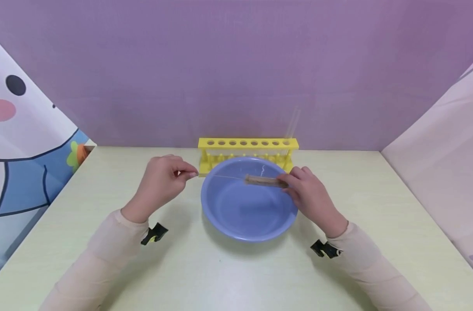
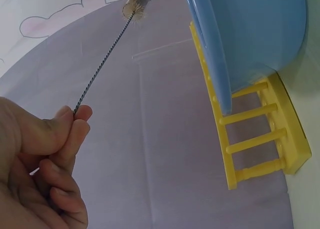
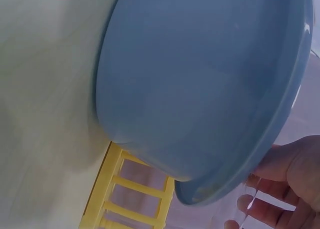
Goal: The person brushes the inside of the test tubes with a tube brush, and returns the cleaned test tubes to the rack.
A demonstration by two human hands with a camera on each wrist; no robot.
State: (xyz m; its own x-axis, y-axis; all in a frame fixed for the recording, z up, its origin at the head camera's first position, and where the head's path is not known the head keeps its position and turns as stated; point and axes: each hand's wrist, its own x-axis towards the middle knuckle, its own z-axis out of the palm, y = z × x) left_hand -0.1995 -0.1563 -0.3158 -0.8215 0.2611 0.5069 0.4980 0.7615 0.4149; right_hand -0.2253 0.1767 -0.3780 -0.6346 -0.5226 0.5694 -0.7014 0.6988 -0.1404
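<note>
My left hand (image 1: pixel 162 183) pinches the twisted wire handle (image 2: pixel 102 66) of a test tube brush between thumb and forefinger. Over the blue basin (image 1: pixel 247 233), the brush's tan bristles (image 1: pixel 259 180) lie inside a clear test tube, and some poke out at its mouth (image 2: pixel 131 10). My right hand (image 1: pixel 312 194) grips the test tube (image 3: pixel 248 205) near its other end, which the fingers partly hide. Tube and brush lie nearly level, above the far half of the basin. In the right wrist view, the basin's side (image 3: pixel 195 84) covers much of the scene.
Behind the basin stands a yellow test tube rack (image 1: pixel 205 144) with a row of holes. Another clear tube (image 1: pixel 293 123) stands upright at its right end. A purple cloth (image 1: pixel 236 65) backs the pale table (image 1: pixel 228 276), and a printed curtain (image 1: pixel 22 142) hangs at the left.
</note>
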